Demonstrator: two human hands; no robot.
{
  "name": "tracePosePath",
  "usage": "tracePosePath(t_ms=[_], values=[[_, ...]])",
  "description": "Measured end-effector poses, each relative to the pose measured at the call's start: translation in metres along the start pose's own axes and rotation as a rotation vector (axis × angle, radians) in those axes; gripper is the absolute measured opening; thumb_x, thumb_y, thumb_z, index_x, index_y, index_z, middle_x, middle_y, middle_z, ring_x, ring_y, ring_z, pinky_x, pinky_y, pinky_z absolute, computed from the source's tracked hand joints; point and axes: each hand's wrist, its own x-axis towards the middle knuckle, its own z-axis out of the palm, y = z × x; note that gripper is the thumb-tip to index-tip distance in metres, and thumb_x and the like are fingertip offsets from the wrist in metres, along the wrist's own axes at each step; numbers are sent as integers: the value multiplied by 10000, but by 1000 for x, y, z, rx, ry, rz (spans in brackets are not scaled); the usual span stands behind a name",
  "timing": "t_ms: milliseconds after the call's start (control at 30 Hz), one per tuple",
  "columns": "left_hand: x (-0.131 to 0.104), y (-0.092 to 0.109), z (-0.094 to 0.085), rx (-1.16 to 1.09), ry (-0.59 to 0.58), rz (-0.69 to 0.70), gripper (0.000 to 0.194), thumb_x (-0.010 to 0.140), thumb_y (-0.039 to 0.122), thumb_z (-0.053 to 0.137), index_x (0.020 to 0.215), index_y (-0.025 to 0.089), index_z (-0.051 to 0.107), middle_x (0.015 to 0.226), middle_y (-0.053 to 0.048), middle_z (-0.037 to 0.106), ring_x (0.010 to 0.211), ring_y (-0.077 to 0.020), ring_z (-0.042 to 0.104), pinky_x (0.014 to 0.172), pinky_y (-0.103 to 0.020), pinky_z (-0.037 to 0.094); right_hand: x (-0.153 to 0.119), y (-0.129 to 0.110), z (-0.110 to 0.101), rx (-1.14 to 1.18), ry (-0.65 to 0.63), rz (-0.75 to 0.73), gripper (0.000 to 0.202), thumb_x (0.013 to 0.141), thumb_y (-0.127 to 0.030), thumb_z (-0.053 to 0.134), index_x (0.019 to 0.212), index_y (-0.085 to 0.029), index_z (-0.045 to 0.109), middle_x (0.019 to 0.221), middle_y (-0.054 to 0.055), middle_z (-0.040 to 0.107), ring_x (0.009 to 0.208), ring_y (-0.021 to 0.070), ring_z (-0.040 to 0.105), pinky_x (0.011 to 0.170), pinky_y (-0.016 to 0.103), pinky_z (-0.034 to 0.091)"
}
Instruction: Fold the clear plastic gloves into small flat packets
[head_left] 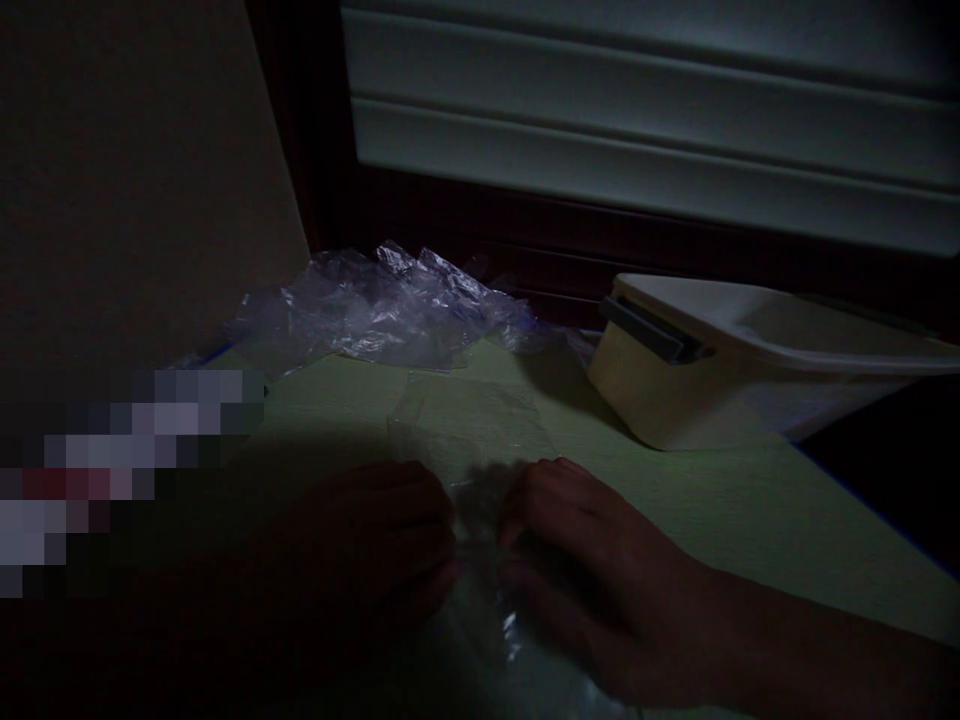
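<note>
1. The clear plastic bag point(484, 405) lies on the table point(757, 520), in front of the loose plastic pile point(367, 315); its near part runs between the two hands.
2. Left hand point(382, 545): fingers curled at the plastic, in deep shadow. Whether they grip it cannot be told.
3. Right hand point(604, 570): fingers bent, thumb below, beside the plastic. Blur hides whether they pinch it.
4. The tub point(675, 400) stands to the right, apart from the bag.
5. Assessment: such thin film likely clings and creases; fingertip handling, with light and equal tension from both sides, is advisable.
6. Risk: in this dim light, an edge could be missed or torn. Feeling for it seems safer.
</note>
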Motion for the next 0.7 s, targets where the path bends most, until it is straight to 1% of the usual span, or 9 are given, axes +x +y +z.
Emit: tracePosePath(t_ms=[67, 100, 167, 267, 367, 400, 500, 600, 700], values=[[1, 1, -2, 15, 14, 82, 550, 1060, 318, 181, 697, 219, 582, 702, 49, 618, 643, -103, 553, 632, -249, 439, 1, 1, 0, 32, 14, 21, 134, 876, -129, 451, 800, -149, 559, 747, 50, 608, 707, 167, 549, 656, 305, 406], [2, 1, -3, 28, 26, 102, 552, 1061, 316, 175, 697, 217, 577, 687, 46, 613, 627, -109, 546, 625, -259, 435, 2, 1, 0, 46, 15, 36, 143, 884, -128, 457, 789, -153, 562, 741, 42, 613, 700, 160, 553, 658, 301, 400], [4, 3, -6, 59, 40, 129, 553, 1062, 289, 172, 693, 219, 578, 662, 43, 611, 605, -114, 537, 623, -265, 431, 2, 2, 2, 70, 18, 76, 159, 897, -140, 476, 766, -162, 564, 733, 28, 621, 693, 151, 559, 672, 298, 393], [5, 5, -7, 103, 76, 147, 547, 1064, 275, 188, 712, 221, 602, 681, 40, 632, 644, -117, 551, 667, -264, 431, 1, 3, 4, 73, 30, 154, 213, 923, -188, 487, 721, -172, 554, 676, 6, 595, 652, 141, 547, 666, 294, 385], [3, 6, -5, 121, 57, 136, 542, 1064, 293, 209, 711, 222, 615, 709, 42, 631, 690, -127, 554, 707, -279, 426, 0, 4, 4, 58, 43, 239, 221, 921, -216, 513, 704, -183, 536, 635, -14, 565, 618, 134, 538, 631, 276, 374], [3, 7, -4, 127, 31, 137, 545, 1063, 292, 208, 713, 221, 620, 716, 39, 626, 698, -131, 551, 707, -283, 424, 0, 5, 4, 57, 50, 262, 201, 914, -216, 529, 716, -186, 535, 636, -18, 566, 616, 133, 542, 623, 270, 373], [2, 9, -6, 147, 15, 119, 569, 1063, 278, 173, 703, 220, 610, 694, 29, 596, 679, -139, 534, 676, -288, 419, 0, 6, 5, 54, 76, 309, 125, 885, -196, 568, 768, -197, 526, 643, -28, 566, 607, 134, 533, 600, 257, 374], [3, 11, -8, 154, 27, 108, 592, 1062, 251, 111, 711, 213, 586, 673, 29, 590, 652, -135, 529, 634, -282, 421, 0, 8, 7, 66, 81, 353, 102, 859, -177, 586, 819, -205, 496, 660, -28, 566, 605, 141, 520, 577, 254, 375], [-1, 11, -5, 152, 45, 91, 561, 1062, 260, 114, 748, 210, 576, 705, 31, 613, 668, -128, 542, 656, -273, 448, -1, 10, 9, 100, 78, 398, 141, 843, -167, 597, 872, -212, 467, 665, -30, 565, 607, 150, 524, 563, 257, 378]])
